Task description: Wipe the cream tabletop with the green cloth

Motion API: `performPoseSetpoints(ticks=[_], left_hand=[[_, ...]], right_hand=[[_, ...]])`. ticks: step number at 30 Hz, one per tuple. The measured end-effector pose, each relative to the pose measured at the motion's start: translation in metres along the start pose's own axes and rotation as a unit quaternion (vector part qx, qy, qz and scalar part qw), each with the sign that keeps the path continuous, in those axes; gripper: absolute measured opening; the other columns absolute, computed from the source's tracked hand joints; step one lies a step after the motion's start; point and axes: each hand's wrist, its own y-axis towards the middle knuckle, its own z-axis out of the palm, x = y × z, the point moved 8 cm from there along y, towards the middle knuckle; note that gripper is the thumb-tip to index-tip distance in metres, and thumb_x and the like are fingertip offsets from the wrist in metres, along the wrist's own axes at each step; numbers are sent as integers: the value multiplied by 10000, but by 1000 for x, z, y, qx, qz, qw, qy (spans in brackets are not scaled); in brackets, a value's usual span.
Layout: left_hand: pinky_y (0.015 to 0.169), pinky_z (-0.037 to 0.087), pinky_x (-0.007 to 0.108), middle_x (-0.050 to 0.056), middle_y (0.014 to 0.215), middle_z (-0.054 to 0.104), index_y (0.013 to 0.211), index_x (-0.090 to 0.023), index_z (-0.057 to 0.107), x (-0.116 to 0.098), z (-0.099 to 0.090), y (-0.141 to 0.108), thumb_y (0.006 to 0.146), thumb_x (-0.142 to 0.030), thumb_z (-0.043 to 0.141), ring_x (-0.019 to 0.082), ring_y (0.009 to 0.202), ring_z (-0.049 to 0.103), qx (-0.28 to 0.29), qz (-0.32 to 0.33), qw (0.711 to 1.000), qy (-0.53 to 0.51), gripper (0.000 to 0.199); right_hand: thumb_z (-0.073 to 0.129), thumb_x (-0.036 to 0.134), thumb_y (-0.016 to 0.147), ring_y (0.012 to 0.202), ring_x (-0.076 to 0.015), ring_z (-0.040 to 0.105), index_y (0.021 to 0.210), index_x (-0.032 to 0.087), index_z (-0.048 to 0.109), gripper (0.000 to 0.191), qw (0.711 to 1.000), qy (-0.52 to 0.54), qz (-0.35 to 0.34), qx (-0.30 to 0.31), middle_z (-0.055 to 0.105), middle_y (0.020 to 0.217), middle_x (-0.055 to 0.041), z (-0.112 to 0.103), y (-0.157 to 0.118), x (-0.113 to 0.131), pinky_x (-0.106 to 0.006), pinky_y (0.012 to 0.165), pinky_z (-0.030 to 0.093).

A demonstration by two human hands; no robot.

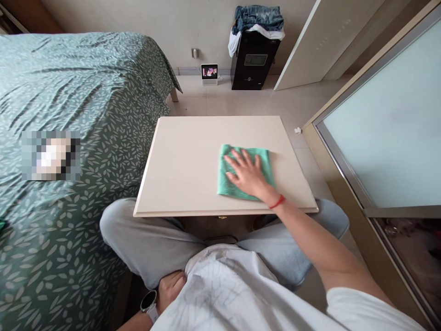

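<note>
A green cloth (225,177) lies spread flat on the right half of a cream tabletop (189,161). My right hand (247,174) rests on top of it, palm down with the fingers apart, and a red band circles the wrist. My left hand (171,288) is down in my lap beside the white shirt, its fingers curled and partly hidden by the fabric; a watch (149,301) is on that wrist. Whether anything is inside the left hand cannot be made out.
A bed with a green leaf-patterned cover (113,138) stands at the left. Behind the table are a small screen (209,73) and a black cabinet (253,62) topped with folded jeans (258,18). A frosted sliding panel (389,124) borders the right side.
</note>
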Motion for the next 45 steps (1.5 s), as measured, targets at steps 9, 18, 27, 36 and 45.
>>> performPoseSetpoints(ticks=[9, 18, 27, 36, 45], left_hand=[[408, 238, 194, -32, 440, 405, 484, -191, 373, 0, 1, 0, 788, -295, 339, 68, 383, 394, -3, 20, 1000, -7, 324], [410, 258, 166, -39, 452, 411, 494, -182, 386, 6, 6, -5, 796, -262, 355, 49, 392, 402, 9, 9, 1000, -22, 314], [410, 286, 160, -36, 461, 446, 499, -186, 411, 9, 6, -10, 815, -285, 315, 53, 388, 430, -7, -10, 1000, -6, 345], [409, 247, 182, -37, 433, 414, 473, -186, 375, 8, 5, -8, 792, -308, 336, 60, 380, 399, -14, -12, 1000, -5, 344], [413, 216, 192, -35, 445, 403, 478, -187, 388, 1, 1, 1, 763, -304, 373, 62, 386, 395, 4, -11, 1000, -22, 309]], right_hand=[[376, 462, 1223, 1743, -650, 425, 1843, 141, 564, 723, 946, -43, 312, -80, 417, 1943, -330, -2, -105, -103, -962, 1208, 481], [539, 502, 1216, 1817, -634, 307, 1904, 130, 487, 785, 997, 77, -30, -3, 322, 1999, -292, 14, -13, 162, -992, 1348, 299], [522, 474, 1239, 1856, -525, 298, 1763, 147, 649, 631, 941, 45, -334, 13, 453, 1964, -210, 27, 18, 321, -863, 1425, 353], [552, 492, 1225, 1832, -463, 388, 1860, 333, 591, 656, 997, 45, -68, -9, 468, 1968, -137, 13, -45, 100, -832, 1434, 332], [415, 460, 1190, 1649, -524, 606, 1845, 235, 576, 711, 947, -6, 300, -114, 549, 1875, -278, 4, -126, -157, -772, 1195, 618]])
